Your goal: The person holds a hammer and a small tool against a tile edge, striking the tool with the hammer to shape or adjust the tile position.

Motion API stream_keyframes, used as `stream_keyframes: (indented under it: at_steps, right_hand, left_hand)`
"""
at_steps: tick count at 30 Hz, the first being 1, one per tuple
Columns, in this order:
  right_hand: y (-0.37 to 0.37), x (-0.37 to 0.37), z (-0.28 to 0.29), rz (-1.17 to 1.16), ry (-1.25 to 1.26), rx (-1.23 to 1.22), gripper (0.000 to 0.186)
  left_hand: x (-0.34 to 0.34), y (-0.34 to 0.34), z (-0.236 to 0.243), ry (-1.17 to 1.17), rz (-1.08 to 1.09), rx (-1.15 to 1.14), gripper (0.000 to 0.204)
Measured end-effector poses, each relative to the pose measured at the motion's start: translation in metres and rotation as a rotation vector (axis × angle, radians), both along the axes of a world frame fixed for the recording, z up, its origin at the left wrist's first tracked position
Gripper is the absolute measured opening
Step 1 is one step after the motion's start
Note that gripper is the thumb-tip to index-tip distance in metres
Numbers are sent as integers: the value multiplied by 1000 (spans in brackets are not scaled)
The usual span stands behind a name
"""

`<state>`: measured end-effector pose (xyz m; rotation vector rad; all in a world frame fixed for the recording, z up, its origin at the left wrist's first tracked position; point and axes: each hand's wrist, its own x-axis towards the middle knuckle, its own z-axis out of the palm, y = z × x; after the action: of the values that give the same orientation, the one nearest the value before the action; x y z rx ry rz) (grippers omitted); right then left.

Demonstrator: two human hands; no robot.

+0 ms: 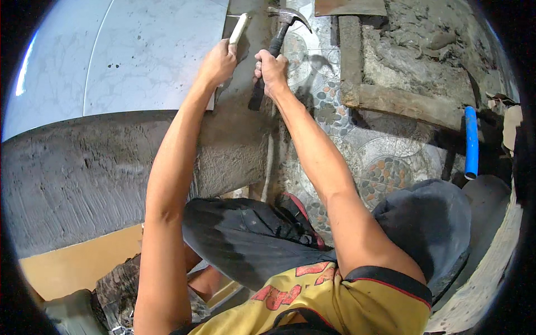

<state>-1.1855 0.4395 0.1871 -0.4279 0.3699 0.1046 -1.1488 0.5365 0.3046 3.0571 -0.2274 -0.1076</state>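
My right hand [272, 71] is wrapped around the dark grip of a claw hammer [277, 42]. The hammer's metal head points away from me, its curved claw to the right, and the grip's end sticks out below my fist. Just to the left, my left hand [219, 62] is closed around a cream-coloured handle [239, 32] that tilts up and right. What that handle belongs to is mostly hidden by the hand. Under and beside this hand runs the right edge of a pale marble-patterned tile [151, 53].
Grey mortar [84, 173] covers the ledge in front of the tiles. At right, a wooden frame [407, 103] borders wet cement [424, 50] above a pebble-patterned floor [385, 170]. A blue pipe [471, 142] stands farther right. Another person's patterned clothing [120, 287] shows at lower left.
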Motion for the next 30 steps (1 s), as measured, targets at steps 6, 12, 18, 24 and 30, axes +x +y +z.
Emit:
stream_keyframes:
  at_steps: [6,12,18,24,30]
  right_hand:
    - [13,5,-5,-49,21,-15,20]
    - [21,3,-13,-24,16,-27,19]
    - [5,15,-19,79,-93,-189,22]
    - [-2,22,-28,27,-56,-371,22]
    - [-10,-3,2,59,-53,-93,16]
  left_hand:
    - [-6,-16,-12,-69,17,-23,39]
    - [-3,-16,-12,-11,67,-52,40]
    - [2,-2,-12,-33,58,-145,39]
    - [4,-8,-16,-45,40,-273,37]
    - [-20,-6,18,382,196,-468,38]
